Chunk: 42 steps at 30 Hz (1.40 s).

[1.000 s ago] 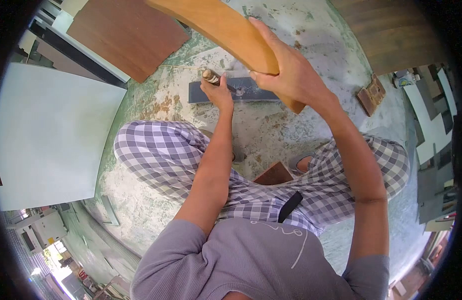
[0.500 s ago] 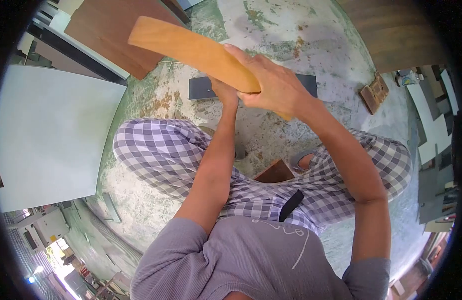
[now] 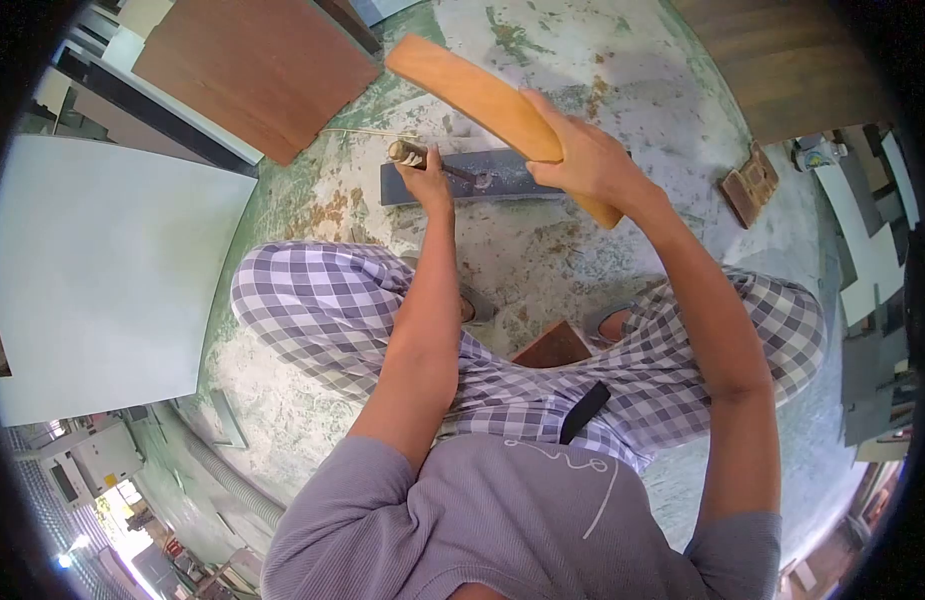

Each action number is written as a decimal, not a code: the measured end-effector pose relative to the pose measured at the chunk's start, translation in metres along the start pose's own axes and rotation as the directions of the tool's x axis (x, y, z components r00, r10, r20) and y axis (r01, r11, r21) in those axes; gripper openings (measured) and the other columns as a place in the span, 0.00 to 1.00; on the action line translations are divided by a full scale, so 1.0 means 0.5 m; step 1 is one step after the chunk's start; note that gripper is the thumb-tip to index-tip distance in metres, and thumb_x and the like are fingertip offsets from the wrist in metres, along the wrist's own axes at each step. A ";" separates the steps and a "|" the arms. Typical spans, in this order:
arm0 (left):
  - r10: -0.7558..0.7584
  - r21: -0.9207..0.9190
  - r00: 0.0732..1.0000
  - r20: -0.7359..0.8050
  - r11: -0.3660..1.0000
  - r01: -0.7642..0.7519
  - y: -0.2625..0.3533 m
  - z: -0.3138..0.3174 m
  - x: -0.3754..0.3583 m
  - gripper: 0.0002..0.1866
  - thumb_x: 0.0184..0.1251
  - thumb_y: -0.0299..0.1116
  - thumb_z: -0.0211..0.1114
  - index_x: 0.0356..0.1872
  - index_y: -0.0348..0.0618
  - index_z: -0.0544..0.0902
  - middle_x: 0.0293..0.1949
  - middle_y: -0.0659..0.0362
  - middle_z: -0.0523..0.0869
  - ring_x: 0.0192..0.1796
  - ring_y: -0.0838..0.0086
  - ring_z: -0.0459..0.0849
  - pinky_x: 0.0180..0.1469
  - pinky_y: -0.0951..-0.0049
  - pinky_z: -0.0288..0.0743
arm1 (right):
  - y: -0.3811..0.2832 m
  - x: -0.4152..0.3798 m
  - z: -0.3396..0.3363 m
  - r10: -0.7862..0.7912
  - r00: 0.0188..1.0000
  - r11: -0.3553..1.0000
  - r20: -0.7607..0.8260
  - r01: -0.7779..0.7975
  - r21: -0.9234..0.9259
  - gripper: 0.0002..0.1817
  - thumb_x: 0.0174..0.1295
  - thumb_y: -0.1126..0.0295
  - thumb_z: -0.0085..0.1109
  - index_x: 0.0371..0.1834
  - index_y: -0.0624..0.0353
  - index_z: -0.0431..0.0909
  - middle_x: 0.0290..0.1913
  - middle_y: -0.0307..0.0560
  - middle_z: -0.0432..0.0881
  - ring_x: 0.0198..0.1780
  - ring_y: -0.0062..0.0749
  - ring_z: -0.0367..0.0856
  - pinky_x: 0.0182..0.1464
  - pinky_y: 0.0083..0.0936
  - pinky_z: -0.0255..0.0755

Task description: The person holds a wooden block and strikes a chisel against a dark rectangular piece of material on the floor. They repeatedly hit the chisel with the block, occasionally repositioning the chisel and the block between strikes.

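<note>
My left hand [image 3: 428, 186] is closed around a chisel [image 3: 407, 153] with a worn, round handle. The chisel lies tilted, its blade pointing right and its tip at a rough, pale cut in a long dark grey board [image 3: 512, 165]. That board rests on the floor in front of me, with light chips scattered over its top. Raised above it, my right hand [image 3: 587, 158] grips a thick orange-brown piece of wood [image 3: 472, 95] near its lower end. The wood slants up to the left and hides part of the board's right side.
A brown panel [image 3: 257, 75] leans at the upper left, with a large pale sheet [image 3: 112, 280] nearer me. Right of the board lies a small worn wooden block [image 3: 748, 186]. Between my feet sits a brown wooden piece [image 3: 550, 345]. A grey hose [image 3: 217, 460] runs at lower left.
My right hand has moved right with the wood, away from my left hand. The chisel and the cut in the board, hidden before, now show.
</note>
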<state>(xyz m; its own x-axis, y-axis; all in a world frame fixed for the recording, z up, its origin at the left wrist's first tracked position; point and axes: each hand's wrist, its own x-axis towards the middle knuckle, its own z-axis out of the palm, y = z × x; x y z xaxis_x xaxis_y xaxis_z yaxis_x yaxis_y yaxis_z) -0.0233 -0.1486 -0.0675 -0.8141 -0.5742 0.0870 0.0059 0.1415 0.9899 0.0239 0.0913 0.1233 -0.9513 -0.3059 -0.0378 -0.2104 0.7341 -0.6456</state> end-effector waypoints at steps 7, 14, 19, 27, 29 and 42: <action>-0.030 -0.036 0.988 -0.152 0.999 0.024 -0.070 -0.024 0.031 0.25 0.59 0.32 0.69 0.54 0.36 0.68 0.42 0.53 0.80 0.39 0.67 0.81 0.44 0.68 0.76 | -0.008 -0.015 -0.017 0.042 0.998 0.997 0.052 -0.045 0.057 0.46 0.49 0.53 0.60 0.75 0.38 0.50 0.47 0.61 0.79 0.47 0.52 0.79 0.49 0.40 0.72; -0.666 -0.633 0.693 -0.278 0.669 0.390 -0.172 -0.099 -0.015 0.27 0.61 0.34 0.69 0.56 0.34 0.67 0.48 0.51 0.78 0.46 0.69 0.80 0.42 0.73 0.77 | 0.001 -0.014 -0.008 0.001 0.999 1.000 0.039 -0.002 0.027 0.47 0.49 0.52 0.60 0.75 0.38 0.50 0.48 0.60 0.79 0.50 0.52 0.78 0.52 0.40 0.71; -0.407 -0.338 0.820 -0.403 0.899 0.280 -0.080 -0.059 0.003 0.30 0.60 0.33 0.70 0.59 0.34 0.65 0.47 0.52 0.78 0.43 0.68 0.81 0.41 0.70 0.78 | -0.018 -0.011 -0.030 0.047 0.995 0.997 0.091 -0.052 0.052 0.46 0.49 0.53 0.60 0.75 0.38 0.50 0.47 0.61 0.79 0.49 0.52 0.79 0.52 0.40 0.71; -0.008 -0.001 0.994 -0.112 1.000 0.008 0.002 -0.004 -0.024 0.30 0.57 0.34 0.71 0.58 0.36 0.67 0.40 0.52 0.81 0.40 0.68 0.81 0.44 0.69 0.75 | -0.034 -0.017 -0.049 0.051 0.999 0.998 0.016 -0.052 0.033 0.45 0.51 0.59 0.61 0.75 0.39 0.50 0.52 0.56 0.78 0.51 0.49 0.77 0.55 0.38 0.70; -0.005 0.094 0.997 -0.078 0.995 0.012 0.007 0.003 -0.029 0.29 0.57 0.34 0.71 0.57 0.36 0.69 0.39 0.53 0.82 0.40 0.68 0.81 0.45 0.69 0.75 | -0.043 -0.025 -0.057 -0.018 0.999 0.999 -0.050 0.020 0.045 0.45 0.51 0.57 0.61 0.74 0.38 0.51 0.47 0.57 0.79 0.47 0.50 0.79 0.51 0.39 0.72; 0.306 0.036 0.936 0.174 0.948 -0.317 0.051 0.047 -0.058 0.18 0.58 0.30 0.68 0.47 0.37 0.74 0.36 0.52 0.83 0.38 0.65 0.82 0.44 0.69 0.74 | 0.012 -0.033 0.041 -0.081 0.990 0.975 0.116 0.103 -0.197 0.46 0.48 0.60 0.62 0.74 0.33 0.52 0.41 0.54 0.77 0.44 0.50 0.79 0.47 0.38 0.75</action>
<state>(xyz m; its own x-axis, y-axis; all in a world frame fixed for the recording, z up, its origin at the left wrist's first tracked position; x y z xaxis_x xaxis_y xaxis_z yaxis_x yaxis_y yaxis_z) -0.0131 -0.1094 -0.0475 -0.8611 -0.3540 0.3650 0.2427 0.3446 0.9068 0.0429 0.0882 0.1043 -0.8987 -0.4323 -0.0733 -0.3473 0.8039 -0.4829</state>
